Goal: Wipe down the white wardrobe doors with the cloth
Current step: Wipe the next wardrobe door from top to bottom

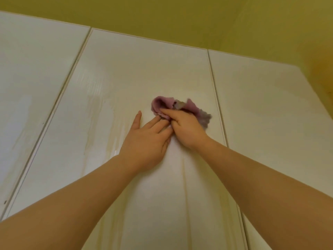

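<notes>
Okay, I'm looking up the wardrobe front through the head camera. I'm seeing the right hand (187,127) curling its fingers round a bunched pink-purple cloth (160,105) and holding it against the middle door (126,78), just right of frame centre. The cloth is sticking out of the fist toward 11 o'clock and 2 o'clock. The 2 o'clock end is blurring and looking greyish.

The left hand (146,141) is lying flat on the same door at 7 o'clock from the cloth, fingers straight and holding nothing. One finger is splaying off alone toward 12 o'clock. The other fingertips are touching the right hand and the cloth's lower edge. The forearms are coming in from 7 o'clock and 4 o'clock.

Pale yellowish streaks (100,109) are running down the middle door at 9 o'clock from the hands. The left door (36,69) is sitting at 9 o'clock and the right door (270,105) at 3 o'clock, each split from the middle one by a narrow seam. A yellow-green wall (180,15) is filling the 12 o'clock band above the doors. I'm not able to tell whether the streaks are wet.
</notes>
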Tool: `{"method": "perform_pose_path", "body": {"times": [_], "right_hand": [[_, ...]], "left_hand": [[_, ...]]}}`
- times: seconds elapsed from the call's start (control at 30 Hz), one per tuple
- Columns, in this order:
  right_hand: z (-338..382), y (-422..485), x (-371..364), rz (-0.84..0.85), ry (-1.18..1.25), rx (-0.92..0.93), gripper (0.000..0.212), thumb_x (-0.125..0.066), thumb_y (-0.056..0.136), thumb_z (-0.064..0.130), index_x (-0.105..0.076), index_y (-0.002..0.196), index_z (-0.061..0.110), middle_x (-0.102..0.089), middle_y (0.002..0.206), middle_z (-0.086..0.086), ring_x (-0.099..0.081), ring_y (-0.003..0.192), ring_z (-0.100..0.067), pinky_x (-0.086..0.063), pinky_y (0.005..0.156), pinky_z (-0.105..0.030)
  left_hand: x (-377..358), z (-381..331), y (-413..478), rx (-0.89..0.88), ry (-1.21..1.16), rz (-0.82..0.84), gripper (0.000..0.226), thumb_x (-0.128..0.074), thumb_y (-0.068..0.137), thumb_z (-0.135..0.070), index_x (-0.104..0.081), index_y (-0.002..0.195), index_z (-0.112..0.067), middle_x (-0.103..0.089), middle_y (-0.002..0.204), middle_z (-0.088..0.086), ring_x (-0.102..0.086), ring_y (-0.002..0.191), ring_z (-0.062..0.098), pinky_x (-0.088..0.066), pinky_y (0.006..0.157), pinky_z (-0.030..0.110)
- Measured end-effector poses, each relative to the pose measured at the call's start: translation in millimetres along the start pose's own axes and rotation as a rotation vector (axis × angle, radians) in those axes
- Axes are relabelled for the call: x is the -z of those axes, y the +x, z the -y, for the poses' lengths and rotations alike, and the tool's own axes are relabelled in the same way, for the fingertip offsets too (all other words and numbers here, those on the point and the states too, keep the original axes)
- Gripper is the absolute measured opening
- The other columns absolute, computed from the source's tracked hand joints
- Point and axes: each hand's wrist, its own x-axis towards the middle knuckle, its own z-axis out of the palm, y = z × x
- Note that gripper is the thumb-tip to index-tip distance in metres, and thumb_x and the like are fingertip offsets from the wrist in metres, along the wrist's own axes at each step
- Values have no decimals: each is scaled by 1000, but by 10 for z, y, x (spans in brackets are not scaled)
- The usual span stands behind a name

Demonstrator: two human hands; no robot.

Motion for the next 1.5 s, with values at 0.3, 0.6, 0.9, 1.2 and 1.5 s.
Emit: {"method": "perform_pose_path", "body": {"times": [0.3, 0.6, 0.9, 1.2, 1.5], "right_hand": [[-33, -180, 47, 19, -82, 4, 44, -33, 95, 9, -46, 136, 22, -42, 143, 0, -36, 131, -20, -22, 108, -22], [95, -513, -7, 35, -33, 17, 47, -35, 97, 6, -40, 139, 27, -42, 143, -1, -36, 130, -15, -22, 104, -16], [60, -662, -100, 1, -105, 1, 45, -33, 95, 6, -43, 137, 16, -51, 134, -8, -45, 122, -24, -27, 101, -22], [87, -880, -57, 87, -131, 21, 43, -35, 93, 3, -47, 134, 9, -47, 137, -10, -41, 126, -26, -26, 104, -26], [203, -713, -78, 127, -141, 87, 44, -38, 95, 8, -41, 138, 17, -43, 141, -1, -35, 131, -19, -22, 109, -25]], "left_hand": [[209, 113, -249, 32, 102, 179, 53, -11, 102, -35, 7, 151, -25, 10, 159, -9, 12, 145, 11, 14, 114, 44], [162, -39, -346, 47, 101, 227, 55, -12, 103, -37, 5, 152, -20, 7, 160, -4, 19, 144, 15, 17, 113, 45], [81, -248, -400, 152, 55, 225, 54, -10, 103, -35, 7, 151, -17, 9, 159, -1, 14, 145, 15, 12, 115, 39], [90, -276, -391, 170, 49, 227, 54, -10, 103, -35, 6, 152, -19, 10, 159, -4, 19, 144, 16, 15, 114, 41], [199, -116, -383, 145, 37, 152, 68, 13, 86, -49, 8, 151, -26, 10, 158, -12, 18, 144, 13, 14, 114, 36]]}}
